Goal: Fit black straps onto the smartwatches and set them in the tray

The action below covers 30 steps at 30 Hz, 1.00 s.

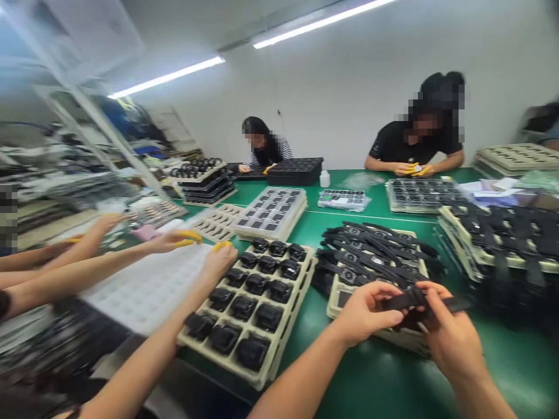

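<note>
Between my two hands is a black watch with a strap [402,301], held above the near end of a cream tray [334,302]. My left hand [371,311] pinches one side of the strap between thumb and fingers. Wrapped round the other side is my right hand [452,326], its fingers closed and partly hiding the watch. Strapped watches [371,253] lie heaped on the cream tray just beyond my hands, their straps overlapping. To the left, a compartment tray [305,267] holds rows of black watch-like pieces.
A co-worker's arms [174,314] reach in from the left over a white tray [144,291]. Stacked trays with black straps [515,233] stand at right. Two people sit across the green table [375,216], near a black crate [297,171] and a white bottle [324,178].
</note>
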Motion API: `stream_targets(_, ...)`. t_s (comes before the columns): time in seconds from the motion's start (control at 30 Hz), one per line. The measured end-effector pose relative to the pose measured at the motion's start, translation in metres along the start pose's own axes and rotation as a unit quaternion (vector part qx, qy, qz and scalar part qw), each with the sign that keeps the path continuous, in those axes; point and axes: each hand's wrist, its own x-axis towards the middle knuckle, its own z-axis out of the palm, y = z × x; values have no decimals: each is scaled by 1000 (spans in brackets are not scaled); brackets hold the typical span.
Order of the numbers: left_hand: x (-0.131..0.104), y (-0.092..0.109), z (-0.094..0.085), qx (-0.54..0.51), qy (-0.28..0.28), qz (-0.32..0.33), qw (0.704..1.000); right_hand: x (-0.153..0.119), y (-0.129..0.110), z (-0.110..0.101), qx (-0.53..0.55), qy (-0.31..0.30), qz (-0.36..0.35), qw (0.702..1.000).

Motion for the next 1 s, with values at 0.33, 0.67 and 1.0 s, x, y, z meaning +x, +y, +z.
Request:
stream_targets(0.33, 1, 13, -11, -63, -44, -1, 997, 5, 0, 3, 186, 35, 101, 977)
stream_targets(0.67, 0, 10, -12, -207, -18, -26, 978, 2, -1, 3, 155, -4, 15, 988)
stream_targets(1.0, 4, 21, -12, -296, 139, 10, 945, -8, -5, -5, -327, 52, -296, 896)
